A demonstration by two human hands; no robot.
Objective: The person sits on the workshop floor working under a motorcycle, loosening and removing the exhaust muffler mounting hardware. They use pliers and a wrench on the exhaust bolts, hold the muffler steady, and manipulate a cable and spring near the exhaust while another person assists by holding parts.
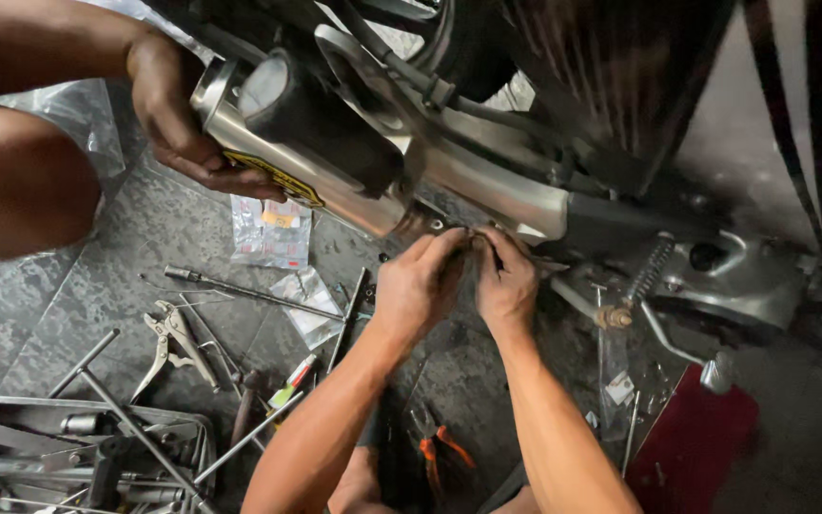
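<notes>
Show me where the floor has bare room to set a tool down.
Bare tile lies left of the locking pliers, above the tool tray. Crowded: between the pliers and the left hand, with rods and plastic packets.

Left hand (420, 286) and right hand (504, 281) meet, fingers curled (fingertips hidden), forearms angled upward.

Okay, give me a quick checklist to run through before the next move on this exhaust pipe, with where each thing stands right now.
1. Exhaust pipe supported: ok, another person's hand grips its end.
2. Both hands at the joint: ok, left hand and right hand meet under the pipe.
3. Fastener seated: cannot tell, fingers hide it.
4. Locking pliers nearby: ok, on the floor to the left.
5. Orange-handled pliers nearby: ok, between the forearms.
6. Floor tidy: not ok, rods and small bags lie scattered.
</notes>
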